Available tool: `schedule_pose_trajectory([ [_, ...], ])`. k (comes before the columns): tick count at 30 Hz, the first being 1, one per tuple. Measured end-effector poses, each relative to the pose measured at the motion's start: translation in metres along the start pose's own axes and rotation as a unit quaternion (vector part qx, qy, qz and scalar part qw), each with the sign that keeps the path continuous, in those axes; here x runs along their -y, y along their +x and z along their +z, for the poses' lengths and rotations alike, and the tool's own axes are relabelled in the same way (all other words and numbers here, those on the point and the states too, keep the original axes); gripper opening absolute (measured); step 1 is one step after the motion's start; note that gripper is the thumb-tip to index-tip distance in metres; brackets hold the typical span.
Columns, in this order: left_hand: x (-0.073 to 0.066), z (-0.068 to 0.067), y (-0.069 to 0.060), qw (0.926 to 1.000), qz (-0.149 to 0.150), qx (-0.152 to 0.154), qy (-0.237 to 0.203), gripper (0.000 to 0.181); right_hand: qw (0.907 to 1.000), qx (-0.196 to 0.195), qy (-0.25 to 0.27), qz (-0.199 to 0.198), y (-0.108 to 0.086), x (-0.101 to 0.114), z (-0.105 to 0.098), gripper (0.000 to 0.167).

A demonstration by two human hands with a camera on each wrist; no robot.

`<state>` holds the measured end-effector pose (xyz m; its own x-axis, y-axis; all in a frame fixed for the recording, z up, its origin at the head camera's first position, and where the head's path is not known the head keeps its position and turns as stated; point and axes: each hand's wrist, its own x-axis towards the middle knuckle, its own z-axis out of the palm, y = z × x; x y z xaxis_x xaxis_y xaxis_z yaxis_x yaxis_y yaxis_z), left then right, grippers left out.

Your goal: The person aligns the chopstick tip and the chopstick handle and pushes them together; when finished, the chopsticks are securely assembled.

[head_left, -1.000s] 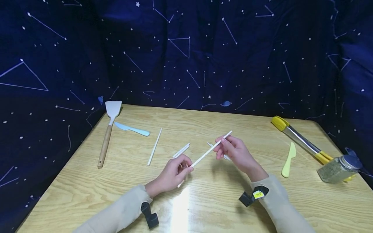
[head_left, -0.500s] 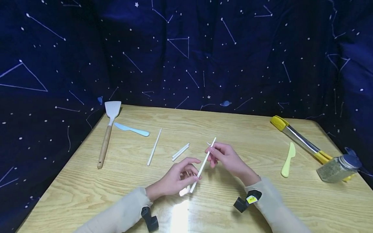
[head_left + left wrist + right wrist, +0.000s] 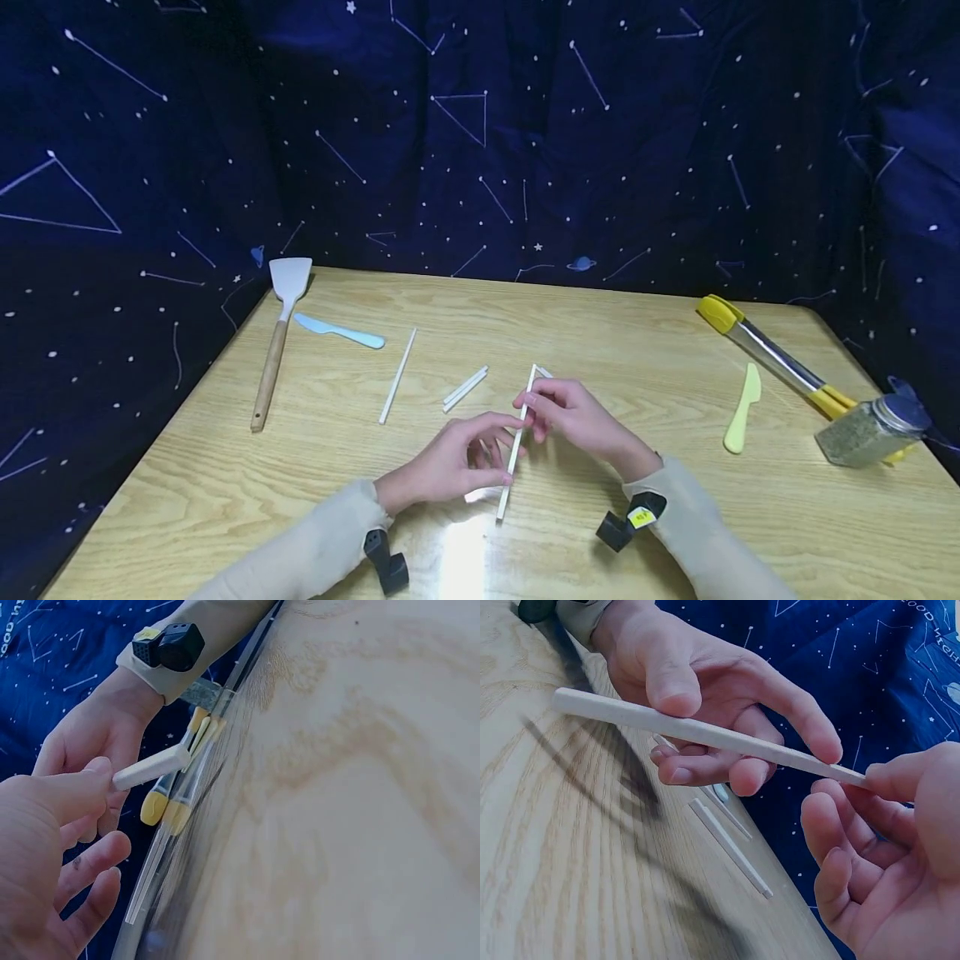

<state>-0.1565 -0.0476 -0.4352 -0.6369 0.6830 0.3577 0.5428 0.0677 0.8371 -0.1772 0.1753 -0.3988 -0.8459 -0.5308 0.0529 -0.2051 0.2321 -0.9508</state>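
A thin white stick [image 3: 514,454] slants between the hands above the wooden table. My right hand [image 3: 581,417] pinches it near its far end between thumb and fingers, as the right wrist view also shows at the stick's [image 3: 727,739] narrow end. My left hand [image 3: 450,462] lies along the lower half, thumb and fingertips touching it with the fingers loosely bent. In the left wrist view the stick [image 3: 152,766] points toward the camera, beside the left thumb. Another white stick [image 3: 545,372] lies partly hidden behind the right hand.
Two short white sticks [image 3: 465,389] lie together behind the left hand, a longer one [image 3: 397,377] to their left. Farther left are a blue knife [image 3: 339,331] and a spatula [image 3: 272,367]. At right are a yellow-green knife [image 3: 742,410], tongs [image 3: 776,358] and a glass jar [image 3: 862,435].
The held stick has swung from a diagonal to a steeper slant, its lower end now nearer the front. The right hand has moved left and down; the left hand's fingers have loosened and spread along the stick.
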Motion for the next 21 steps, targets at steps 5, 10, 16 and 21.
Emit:
schedule_pose_trajectory([
  [5,0.000,-0.003,0.001,0.9998,-0.002,-0.008,0.017,0.058,0.9999,-0.003,-0.010,-0.005,0.001,0.002,-0.004,0.030],
  [10,0.002,-0.011,0.004,0.9978,-0.004,-0.036,0.057,0.058,0.9988,-0.044,-0.022,0.006,0.001,0.003,-0.017,0.028],
  [16,0.009,-0.027,0.006,0.9925,-0.005,-0.063,0.104,0.058,0.9948,-0.083,-0.049,0.033,-0.001,0.002,-0.037,0.025],
  [21,0.014,-0.047,0.007,0.9882,-0.012,-0.083,0.128,0.058,0.9877,-0.105,-0.099,0.060,-0.002,-0.006,-0.051,0.022],
])
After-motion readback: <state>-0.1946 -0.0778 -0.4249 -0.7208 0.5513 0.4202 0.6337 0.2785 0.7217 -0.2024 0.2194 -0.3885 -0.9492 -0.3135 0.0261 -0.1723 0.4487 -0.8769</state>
